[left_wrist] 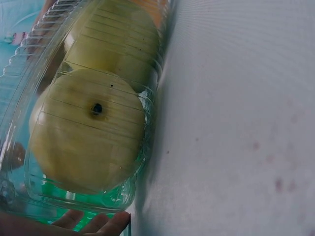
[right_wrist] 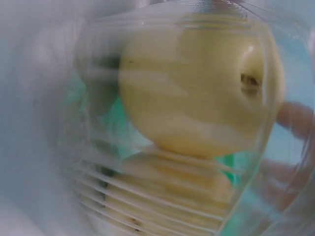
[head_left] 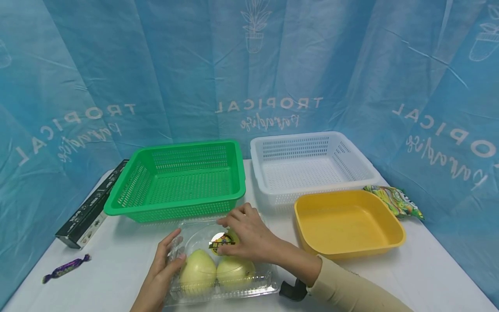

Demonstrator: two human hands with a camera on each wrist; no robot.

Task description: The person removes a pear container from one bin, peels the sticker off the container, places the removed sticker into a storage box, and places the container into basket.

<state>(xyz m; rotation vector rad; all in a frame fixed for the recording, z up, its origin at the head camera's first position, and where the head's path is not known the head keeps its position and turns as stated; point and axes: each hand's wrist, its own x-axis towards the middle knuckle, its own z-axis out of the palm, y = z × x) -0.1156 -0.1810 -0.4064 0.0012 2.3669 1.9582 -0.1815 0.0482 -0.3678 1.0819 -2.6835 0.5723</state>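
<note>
A clear plastic clamshell box [head_left: 269, 284] with pale yellow-green pears [head_left: 198, 273] in it lies at the table's front. Through its ribbed wall, two pears [left_wrist: 91, 130] show close up in the left wrist view. My left hand [head_left: 160, 268] holds the box's left end, thumb toward the top and fingers along the side. Over the lid, my right hand [head_left: 249, 236] reaches with bent, spread fingers beside a round label [head_left: 221, 242]. It partly covers another yellow fruit. Blurred fingers [right_wrist: 295, 120] appear beyond the plastic in the right wrist view.
Behind the box stand a green basket [head_left: 175, 206] and a white basket [head_left: 312, 186]. A yellow tub [head_left: 351, 249] is at the right, with a green snack packet [head_left: 397, 201] behind it. At the left lie a long black box [head_left: 91, 203] and a purple-wrapped candy [head_left: 66, 268].
</note>
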